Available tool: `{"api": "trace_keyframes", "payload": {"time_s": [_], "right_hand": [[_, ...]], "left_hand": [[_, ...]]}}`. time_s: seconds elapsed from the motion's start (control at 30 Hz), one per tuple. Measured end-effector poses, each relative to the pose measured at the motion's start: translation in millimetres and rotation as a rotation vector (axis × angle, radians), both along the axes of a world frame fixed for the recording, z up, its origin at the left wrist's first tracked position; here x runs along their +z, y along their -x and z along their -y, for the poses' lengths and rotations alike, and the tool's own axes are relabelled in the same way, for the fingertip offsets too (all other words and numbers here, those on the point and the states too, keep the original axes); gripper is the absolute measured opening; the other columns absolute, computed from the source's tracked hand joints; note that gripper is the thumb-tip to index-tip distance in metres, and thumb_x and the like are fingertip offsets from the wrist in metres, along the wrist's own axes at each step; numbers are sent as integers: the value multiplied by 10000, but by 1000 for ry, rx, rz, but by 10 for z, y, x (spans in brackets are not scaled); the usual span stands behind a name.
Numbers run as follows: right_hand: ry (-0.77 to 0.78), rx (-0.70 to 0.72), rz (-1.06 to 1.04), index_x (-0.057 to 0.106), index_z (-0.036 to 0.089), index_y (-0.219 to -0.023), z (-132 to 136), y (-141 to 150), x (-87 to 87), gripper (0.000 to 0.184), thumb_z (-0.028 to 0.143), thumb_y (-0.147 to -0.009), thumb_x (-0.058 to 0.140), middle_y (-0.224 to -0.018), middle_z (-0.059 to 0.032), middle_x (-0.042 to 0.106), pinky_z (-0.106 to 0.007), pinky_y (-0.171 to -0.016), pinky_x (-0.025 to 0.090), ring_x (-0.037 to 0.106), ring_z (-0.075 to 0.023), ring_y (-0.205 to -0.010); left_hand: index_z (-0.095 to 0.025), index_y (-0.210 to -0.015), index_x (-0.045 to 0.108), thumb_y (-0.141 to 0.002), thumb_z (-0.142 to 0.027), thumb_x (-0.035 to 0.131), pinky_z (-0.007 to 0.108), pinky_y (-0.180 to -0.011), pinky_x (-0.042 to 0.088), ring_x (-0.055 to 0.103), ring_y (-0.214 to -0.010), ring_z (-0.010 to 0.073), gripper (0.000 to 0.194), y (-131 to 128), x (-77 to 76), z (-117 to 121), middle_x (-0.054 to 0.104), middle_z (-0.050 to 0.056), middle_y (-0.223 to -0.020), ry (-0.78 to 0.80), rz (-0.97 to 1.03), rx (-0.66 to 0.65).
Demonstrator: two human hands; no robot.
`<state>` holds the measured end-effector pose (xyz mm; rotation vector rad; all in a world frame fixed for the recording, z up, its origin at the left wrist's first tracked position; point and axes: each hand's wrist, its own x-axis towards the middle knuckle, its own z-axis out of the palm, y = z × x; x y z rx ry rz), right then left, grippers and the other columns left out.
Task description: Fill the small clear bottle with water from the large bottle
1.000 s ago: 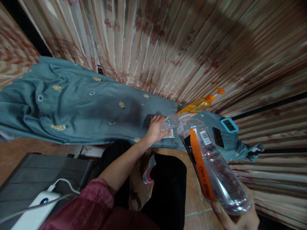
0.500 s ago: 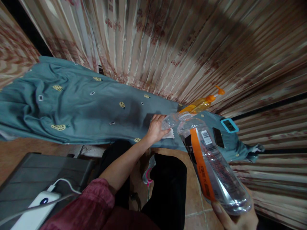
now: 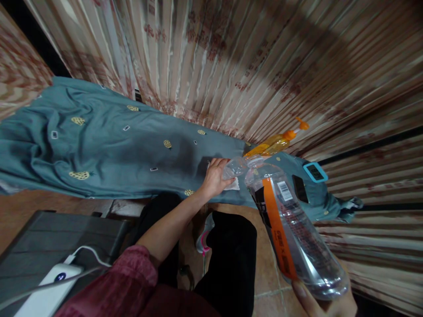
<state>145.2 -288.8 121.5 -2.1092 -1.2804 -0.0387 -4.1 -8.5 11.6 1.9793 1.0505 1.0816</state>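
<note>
My left hand (image 3: 214, 177) is closed round a small clear plastic bottle (image 3: 235, 166) above the cloth-covered table. In my right hand (image 3: 333, 304) lies the base of a large clear bottle (image 3: 291, 229) with an orange and black label. It is tilted, its neck pointing away from me and meeting the small bottle's top end. Whether liquid passes between them cannot be made out. A white piece of paper or cloth (image 3: 233, 185) lies beneath the small bottle, partly hidden. Just behind the two necks stands a pump bottle (image 3: 272, 144) of amber liquid with an orange pump head.
The narrow table wears a blue-green cloth (image 3: 139, 145) with pineapple prints. A dark phone (image 3: 300, 188) and a blue-framed digital clock (image 3: 315, 172) are at the right. Pleated curtains (image 3: 205, 57) hang behind. A power bank (image 3: 49, 290) with a cable rests on a grey stool (image 3: 29, 237).
Both hands and both bottles stay almost where they were. The large bottle's base has dropped very slightly, and the view has shifted a touch.
</note>
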Motion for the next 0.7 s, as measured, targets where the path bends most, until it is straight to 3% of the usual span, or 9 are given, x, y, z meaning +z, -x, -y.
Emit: {"api": "trace_keyframes", "payload": {"time_s": [0.13,0.7], "right_hand": [[-2,-59,18,540,83,-1396,-50,179,14,890,742,-806,633,-1242,-213,632,-534,-1035,485,633,-402,-1173],[9,-75,5,560,115,-1363,-21,132,-14,819,711,-809,645,-1248,-202,635,-558,-1046,465,625,-391,-1168]], "left_hand": [[-180,-1251,619,-743,-247,841,467,-1047,504,610,-1171,291,558,3,-2,2,684,93,-1239,15,1,-11],[-198,-1253,633,-735,-267,838,490,-1038,516,616,-1153,301,562,-9,-35,-8,689,93,-1226,-9,-15,15]]}}
